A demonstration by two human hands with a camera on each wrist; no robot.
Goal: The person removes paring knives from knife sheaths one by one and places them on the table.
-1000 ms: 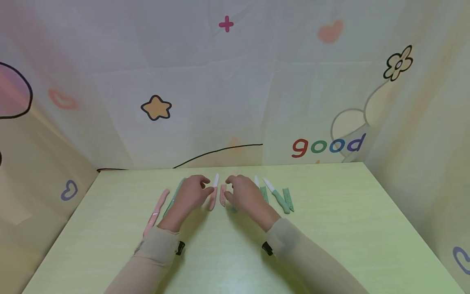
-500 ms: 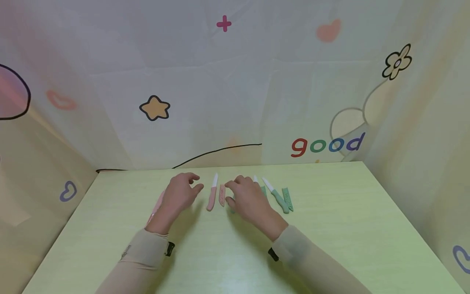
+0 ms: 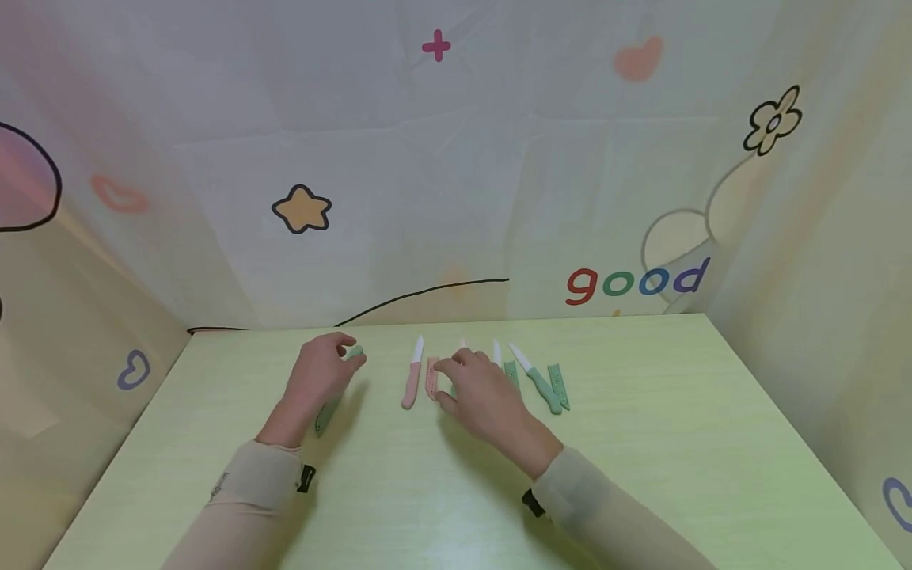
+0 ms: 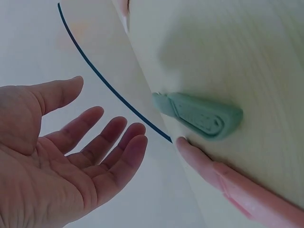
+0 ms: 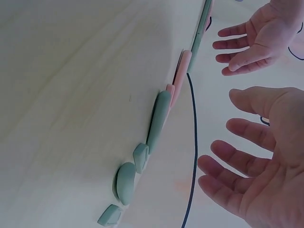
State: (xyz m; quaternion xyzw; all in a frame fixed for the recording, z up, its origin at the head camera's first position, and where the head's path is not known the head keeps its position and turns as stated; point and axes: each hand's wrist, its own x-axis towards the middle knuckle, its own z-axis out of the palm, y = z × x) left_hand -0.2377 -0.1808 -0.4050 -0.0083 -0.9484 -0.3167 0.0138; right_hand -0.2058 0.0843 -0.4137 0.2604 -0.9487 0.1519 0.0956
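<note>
Green sheathed knife [image 3: 326, 417] lies left of centre in the frame, now partly under the left hand [image 3: 317, 376], which has swung left over the last second, away from the bare pink knife [image 3: 411, 385] at mid-frame. Left fingers half spread, loosely bent, holding nothing; pink sheathed knife [image 4: 261, 194] lies lower right in the left wrist view. Right hand [image 3: 488, 400] has barely shifted, right of the pink sheath [image 3: 431, 378], fingers apart, empty. Visible knives look unmoved on the tabletop [image 3: 677, 475], so probably just repositioning, no handling progress.
</note>
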